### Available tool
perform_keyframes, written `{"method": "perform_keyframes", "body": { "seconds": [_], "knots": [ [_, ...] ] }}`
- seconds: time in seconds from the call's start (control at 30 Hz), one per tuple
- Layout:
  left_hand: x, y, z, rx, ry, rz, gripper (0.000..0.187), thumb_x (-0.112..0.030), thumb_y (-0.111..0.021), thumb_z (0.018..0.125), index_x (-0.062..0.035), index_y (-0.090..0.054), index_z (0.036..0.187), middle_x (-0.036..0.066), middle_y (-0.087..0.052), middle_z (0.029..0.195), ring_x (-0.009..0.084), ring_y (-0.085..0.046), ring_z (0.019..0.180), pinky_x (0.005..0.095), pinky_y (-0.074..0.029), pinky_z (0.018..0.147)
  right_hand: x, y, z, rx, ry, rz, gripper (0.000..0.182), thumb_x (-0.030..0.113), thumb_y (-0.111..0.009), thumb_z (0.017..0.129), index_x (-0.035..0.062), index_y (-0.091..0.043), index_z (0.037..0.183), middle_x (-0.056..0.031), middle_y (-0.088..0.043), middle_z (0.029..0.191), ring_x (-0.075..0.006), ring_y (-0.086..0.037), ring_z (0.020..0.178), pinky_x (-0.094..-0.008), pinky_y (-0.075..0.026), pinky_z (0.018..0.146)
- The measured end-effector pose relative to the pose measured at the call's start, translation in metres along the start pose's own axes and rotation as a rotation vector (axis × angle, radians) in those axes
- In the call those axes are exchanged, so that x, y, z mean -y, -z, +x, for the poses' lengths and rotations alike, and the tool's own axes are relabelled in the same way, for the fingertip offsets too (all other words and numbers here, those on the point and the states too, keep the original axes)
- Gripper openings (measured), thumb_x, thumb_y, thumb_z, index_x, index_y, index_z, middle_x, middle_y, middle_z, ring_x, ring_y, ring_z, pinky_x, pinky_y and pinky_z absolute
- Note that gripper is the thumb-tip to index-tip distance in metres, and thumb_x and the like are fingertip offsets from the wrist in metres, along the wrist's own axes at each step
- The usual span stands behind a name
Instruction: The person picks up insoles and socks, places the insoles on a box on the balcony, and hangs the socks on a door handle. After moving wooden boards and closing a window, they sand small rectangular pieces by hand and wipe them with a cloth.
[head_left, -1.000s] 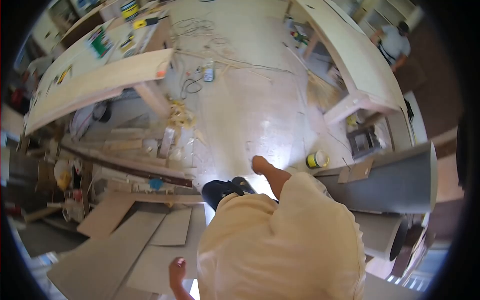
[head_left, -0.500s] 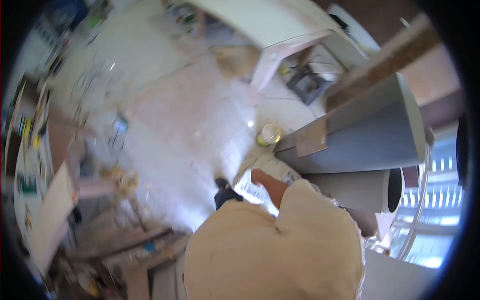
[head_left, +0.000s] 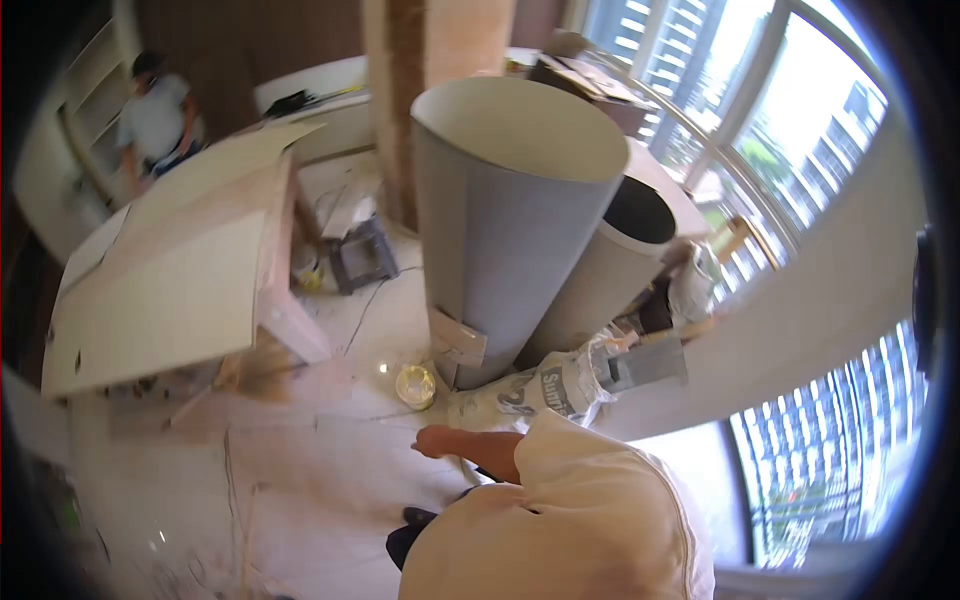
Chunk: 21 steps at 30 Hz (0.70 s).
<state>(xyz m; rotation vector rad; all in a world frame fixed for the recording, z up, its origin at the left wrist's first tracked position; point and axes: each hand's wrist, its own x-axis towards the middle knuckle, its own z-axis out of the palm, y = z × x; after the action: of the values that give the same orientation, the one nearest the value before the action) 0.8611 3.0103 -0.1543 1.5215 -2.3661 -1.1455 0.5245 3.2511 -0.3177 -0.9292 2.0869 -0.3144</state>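
The right hand point(head_left: 437, 441) is hanging on the near side of a tall, smooth grey roll of sheet material point(head_left: 520, 215), low by its foot, with a cream sleeve point(head_left: 568, 450) covering the upper arm. Nearest to this grip is a small, round, pale-yellow tub point(head_left: 415, 387), standing on the floor just left of the roll's foot. From the hand, the tub is lying forward, with a gap showing between them. The left hand is staying out of view, so the right is the nearer one. Its fingers are blurring together; whether the grip is wide or narrow I cannot tell, and nothing is showing in it.

The tub is looking glossy and squat, catching light on its top, and is showing no clear long axis; whether a lid is covering it I cannot tell. The roll's long axis is rising from the floor to a wide, open, cream-lined mouth. A flat brown cardboard piece point(head_left: 458, 338) is resting against the roll's lower side. A white printed bag point(head_left: 553, 391) is lying at the right of the roll's foot, and a pale-topped wooden table point(head_left: 165, 320) is standing to the roll's left.
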Motion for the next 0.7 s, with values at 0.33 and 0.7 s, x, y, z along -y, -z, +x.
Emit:
{"method": "perform_keyframes", "body": {
  "seconds": [0.33,0.7],
  "knots": [
    [0.063,-0.002,0.192,0.463,-0.050,0.307,0.024,-0.019,-0.059,0.087,0.0023,-0.067,0.093,0.016,-0.067,0.078,0.0268,-0.063,0.068,0.0412,-0.049,0.065,-0.092,-0.047,-0.050,-0.364,-0.722,0.133,0.033,0.027,-0.063,0.081,0.0037,-0.067,0.104,-0.0203,-0.065,0.111,-0.0343,-0.064,0.096,-0.0454,-0.051,0.082],
    [-0.013,0.068,0.338,0.551,-0.328,0.299,0.027,-0.020,-0.058,0.091,0.0065,-0.062,0.094,0.009,-0.058,0.071,0.0185,-0.055,0.067,0.0348,-0.046,0.062,-0.038,-0.094,-0.100,-0.539,-0.691,0.204,0.022,0.018,-0.070,0.065,0.0032,-0.069,0.080,-0.0204,-0.067,0.086,-0.0363,-0.063,0.087,-0.0445,-0.049,0.075]
  ]
}}
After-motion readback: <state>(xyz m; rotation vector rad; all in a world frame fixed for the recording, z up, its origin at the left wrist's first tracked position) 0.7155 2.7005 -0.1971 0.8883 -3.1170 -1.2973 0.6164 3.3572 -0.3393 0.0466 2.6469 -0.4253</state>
